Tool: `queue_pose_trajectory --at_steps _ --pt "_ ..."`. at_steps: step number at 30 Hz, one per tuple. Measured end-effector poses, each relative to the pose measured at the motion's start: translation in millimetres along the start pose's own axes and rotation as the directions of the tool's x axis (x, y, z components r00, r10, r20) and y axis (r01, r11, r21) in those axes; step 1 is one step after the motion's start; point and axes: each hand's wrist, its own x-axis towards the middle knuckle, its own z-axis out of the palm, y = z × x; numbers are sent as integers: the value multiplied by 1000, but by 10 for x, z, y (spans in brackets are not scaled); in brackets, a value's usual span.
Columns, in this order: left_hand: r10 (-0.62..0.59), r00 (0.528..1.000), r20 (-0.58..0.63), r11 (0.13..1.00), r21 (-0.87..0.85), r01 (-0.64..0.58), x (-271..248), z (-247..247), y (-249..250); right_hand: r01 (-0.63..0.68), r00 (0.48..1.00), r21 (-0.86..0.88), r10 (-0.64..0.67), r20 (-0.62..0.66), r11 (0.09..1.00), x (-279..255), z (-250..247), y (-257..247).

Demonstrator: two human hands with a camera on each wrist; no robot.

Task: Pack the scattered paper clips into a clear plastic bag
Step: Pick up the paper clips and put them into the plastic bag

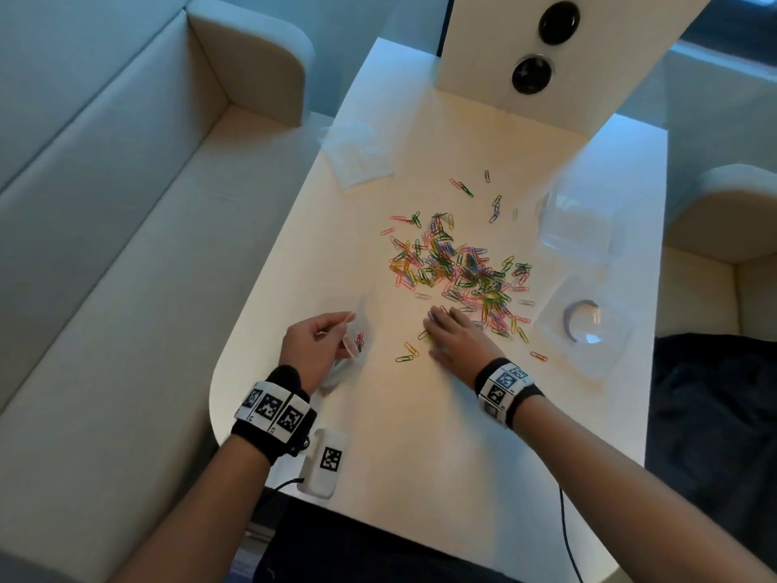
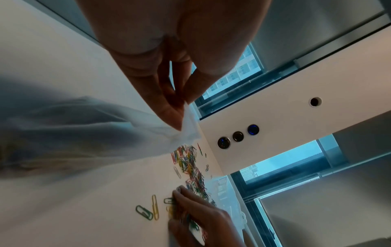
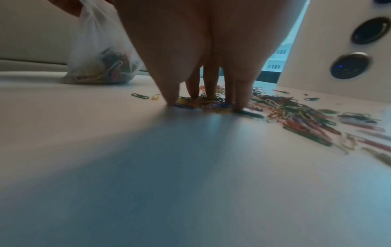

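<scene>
Nearest the person, a white device (image 1: 323,462) carrying a square black-and-white marker lies at the table (image 1: 420,456) edge; both wrist bands carry similar markers. No brand name or readable writing appears anywhere.

The left hand (image 1: 313,345) pinches the rim of the clear plastic bag (image 3: 101,55) between thumb and fingers. The bag's base rests on the table with some clips already inside.

The right hand (image 1: 456,336) is spread, fingertips (image 3: 172,100) pressed down over a small cluster at the near edge of the paper clips (image 1: 462,267). Most clips lie loose beyond it, mid-table.

Risks: the gathered clips are tangled and may spill during transfer. The bag mouth appears pinched narrow, so clips could miss it.

Farther off lie clear plastic packaging (image 1: 582,326) and a white panel (image 1: 588,56) with round sockets.
</scene>
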Motion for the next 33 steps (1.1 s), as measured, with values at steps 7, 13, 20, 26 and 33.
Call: queue_pose_trajectory --at_steps 7,13,20,26,33 --pt "-46 997 56 999 30 44 -1 208 -13 1 982 103 18 -186 995 42 -125 86" --pt "-44 994 101 996 88 35 89 369 54 -281 848 616 491 -199 736 74 -252 242" --pt "-19 992 126 993 121 4 74 574 79 23 767 876 571 293 -481 -197 -501 245" --pt "-3 986 166 992 128 -18 -47 787 65 -59 912 859 323 254 -509 -335 -615 -234" --pt "55 985 164 979 183 -85 -89 868 27 -203 834 979 524 173 0 -258 -467 -528"
